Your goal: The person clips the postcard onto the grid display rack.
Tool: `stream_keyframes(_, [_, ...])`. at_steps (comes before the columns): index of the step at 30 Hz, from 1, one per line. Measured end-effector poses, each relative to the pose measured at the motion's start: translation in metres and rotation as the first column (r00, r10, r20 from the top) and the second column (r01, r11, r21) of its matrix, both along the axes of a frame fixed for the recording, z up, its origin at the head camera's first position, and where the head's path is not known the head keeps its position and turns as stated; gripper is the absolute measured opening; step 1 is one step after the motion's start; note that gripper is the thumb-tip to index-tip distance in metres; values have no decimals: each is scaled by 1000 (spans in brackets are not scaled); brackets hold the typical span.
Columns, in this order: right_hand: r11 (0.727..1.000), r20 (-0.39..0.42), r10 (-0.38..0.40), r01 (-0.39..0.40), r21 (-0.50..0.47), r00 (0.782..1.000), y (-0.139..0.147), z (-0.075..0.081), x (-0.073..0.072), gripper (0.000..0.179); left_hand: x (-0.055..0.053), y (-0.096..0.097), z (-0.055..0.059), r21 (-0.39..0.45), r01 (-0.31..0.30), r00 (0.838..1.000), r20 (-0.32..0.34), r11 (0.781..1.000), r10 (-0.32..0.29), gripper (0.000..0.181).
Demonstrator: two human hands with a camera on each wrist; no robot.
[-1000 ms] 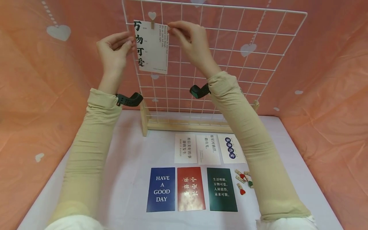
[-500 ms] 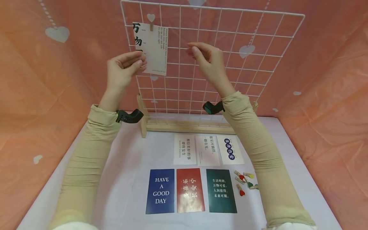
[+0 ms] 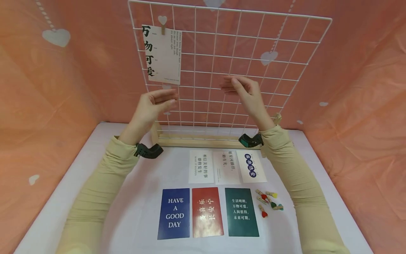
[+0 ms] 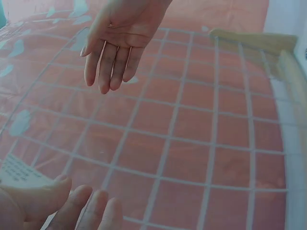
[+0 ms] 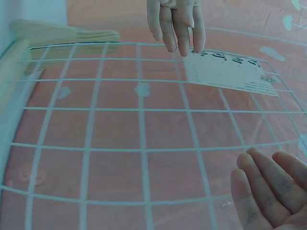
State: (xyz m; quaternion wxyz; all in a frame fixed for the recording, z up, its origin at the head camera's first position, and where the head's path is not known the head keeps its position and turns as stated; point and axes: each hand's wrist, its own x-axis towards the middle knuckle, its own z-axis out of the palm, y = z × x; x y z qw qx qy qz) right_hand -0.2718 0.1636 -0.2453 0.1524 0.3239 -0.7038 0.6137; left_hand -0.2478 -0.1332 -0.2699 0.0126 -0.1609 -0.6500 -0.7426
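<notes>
A white card (image 3: 165, 56) with large black characters hangs at the upper left of the white wire grid (image 3: 203, 53). A small wooden clip (image 3: 163, 26) with a white heart pins its top edge to the grid. My left hand (image 3: 155, 106) is in front of the grid just below the card, fingers loosely extended and holding nothing. Farther right, my right hand (image 3: 245, 93) hovers before the grid, also holding nothing. Both wrist views show relaxed fingers with bare palms: the left hand (image 4: 72, 206) in its own view, the right hand (image 5: 273, 191) in its own.
On the table lie three white cards, among them a card with blue circles (image 3: 250, 166). In front are a blue card (image 3: 173, 213), a red card (image 3: 207, 212) and a green card (image 3: 242, 211). Several heart clips (image 3: 268, 203) lie to their right. A wooden base (image 3: 203, 141) supports the grid.
My right hand has left the hanging card's right edge and moved right and down. My left hand has come down from its left side to below it. The card stays clipped.
</notes>
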Motion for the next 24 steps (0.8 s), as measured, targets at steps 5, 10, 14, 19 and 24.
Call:
stream_keyframes(5, [999, 56, 13, -15, 43, 998, 15, -22, 12, 34, 2, 5, -21, -137, 60, 997, 45, 989, -54, 43])
stream_keyframes(10, [995, 119, 3, -15, 102, 993, 32, -45, 24, 36, 5, 5, -41, -221, 119, 988, 124, 968, -93, 45])
stream_keyframes(14, [986, 165, -28, 0, 165, 986, 47, -64, 33, 37, 6, 5, -57, -235, 161, 974, 196, 959, -115, 46])
stream_keyframes(19, [973, 219, -57, 5, 229, 974, 66, -83, 42, 37, 7, 9, -73, -219, 182, 962, 240, 959, -128, 45])
stream_keyframes(24, [960, 254, -87, 13, 281, 963, 81, -96, 54, 37, 8, 13, -89, -213, 197, 960, 240, 957, -145, 45])
